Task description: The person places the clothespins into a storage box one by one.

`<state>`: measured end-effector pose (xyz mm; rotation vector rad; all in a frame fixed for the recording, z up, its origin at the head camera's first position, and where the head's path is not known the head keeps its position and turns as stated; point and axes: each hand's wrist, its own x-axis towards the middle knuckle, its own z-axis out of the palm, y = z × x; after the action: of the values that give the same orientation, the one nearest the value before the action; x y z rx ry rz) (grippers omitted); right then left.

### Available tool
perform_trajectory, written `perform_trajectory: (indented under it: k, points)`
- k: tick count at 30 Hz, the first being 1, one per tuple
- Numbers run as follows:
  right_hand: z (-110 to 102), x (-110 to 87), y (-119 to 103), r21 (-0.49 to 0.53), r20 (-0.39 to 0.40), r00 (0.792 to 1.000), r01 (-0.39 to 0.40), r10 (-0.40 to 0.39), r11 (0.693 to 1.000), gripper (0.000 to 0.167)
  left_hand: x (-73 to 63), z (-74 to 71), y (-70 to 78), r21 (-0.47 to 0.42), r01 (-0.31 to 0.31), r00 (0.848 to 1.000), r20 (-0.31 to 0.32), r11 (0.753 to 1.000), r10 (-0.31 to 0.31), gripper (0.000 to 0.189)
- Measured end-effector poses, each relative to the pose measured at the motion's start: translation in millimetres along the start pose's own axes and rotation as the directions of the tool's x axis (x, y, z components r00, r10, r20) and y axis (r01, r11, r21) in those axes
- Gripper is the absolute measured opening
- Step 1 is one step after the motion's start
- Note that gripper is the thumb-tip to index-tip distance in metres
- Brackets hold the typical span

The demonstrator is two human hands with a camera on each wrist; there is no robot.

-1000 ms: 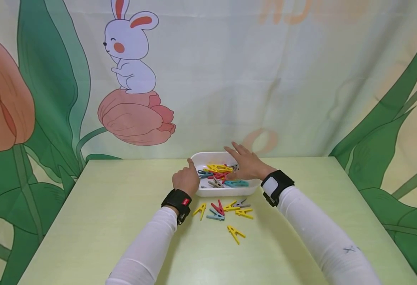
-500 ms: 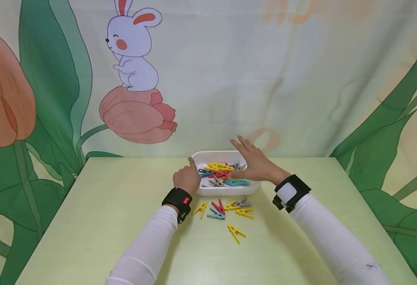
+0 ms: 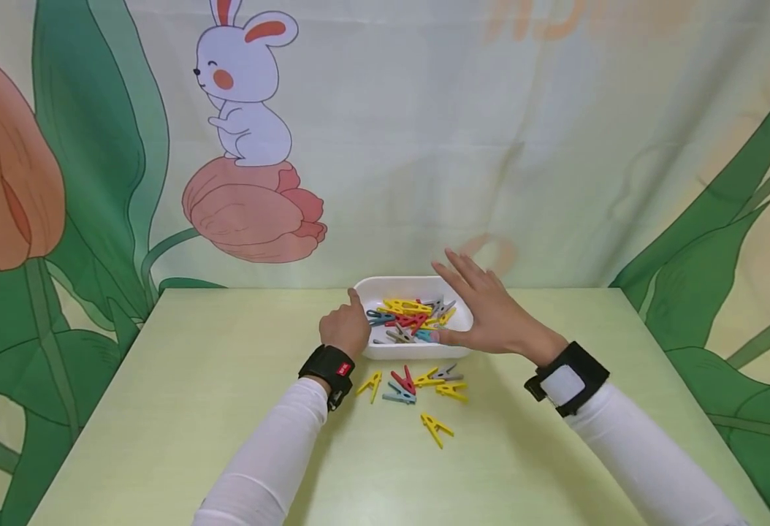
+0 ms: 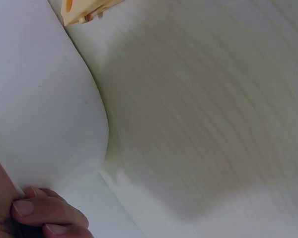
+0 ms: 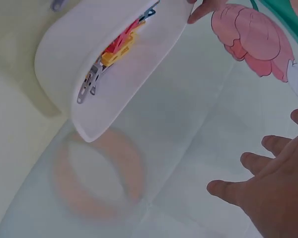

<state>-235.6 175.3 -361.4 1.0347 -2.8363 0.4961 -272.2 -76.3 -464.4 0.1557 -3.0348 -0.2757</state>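
Observation:
A white plastic tray (image 3: 418,353) stands near the table's back edge, holding a heap of clothespins (image 3: 408,315) in yellow, red, grey and blue. My left hand (image 3: 345,326) grips the tray's left rim; in the left wrist view its fingers (image 4: 49,210) are curled against the tray's wall (image 4: 54,99). Spread wide, my right hand (image 3: 490,310) hovers over the tray's right end with nothing in its grasp. Its thumb overlaps a turquoise clothespin (image 3: 424,336) in the head view. The right wrist view shows the fingers (image 5: 226,191) straight and apart, well off the tray (image 5: 64,54).
Several loose clothespins lie on the table in front of the tray, among them a red one (image 3: 403,380), a light blue one (image 3: 399,394) and, nearest me, a yellow one (image 3: 436,429). A printed curtain (image 3: 385,146) hangs right behind the table (image 3: 227,409).
My right hand has drawn back to the right, its fingers spreading, uncovering grey and yellow clothespins in the tray. The left hand stays on the rim.

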Motion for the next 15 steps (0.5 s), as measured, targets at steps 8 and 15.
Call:
perform_trajectory:
  k: [8,15]
  points:
    - [5.3,-28.8,-10.9,-0.049,-0.002,1.0,-0.017,0.017,0.999,0.107,1.0,1.0,0.7,0.004,-0.001,1.0,-0.001,1.0,0.001,0.061]
    - [16.6,-46.6,-16.5,-0.084,0.019,1.0,-0.001,0.002,0.996,0.107,2.7,4.4,-1.1,0.006,0.006,1.0,0.009,1.0,-0.006,0.061]
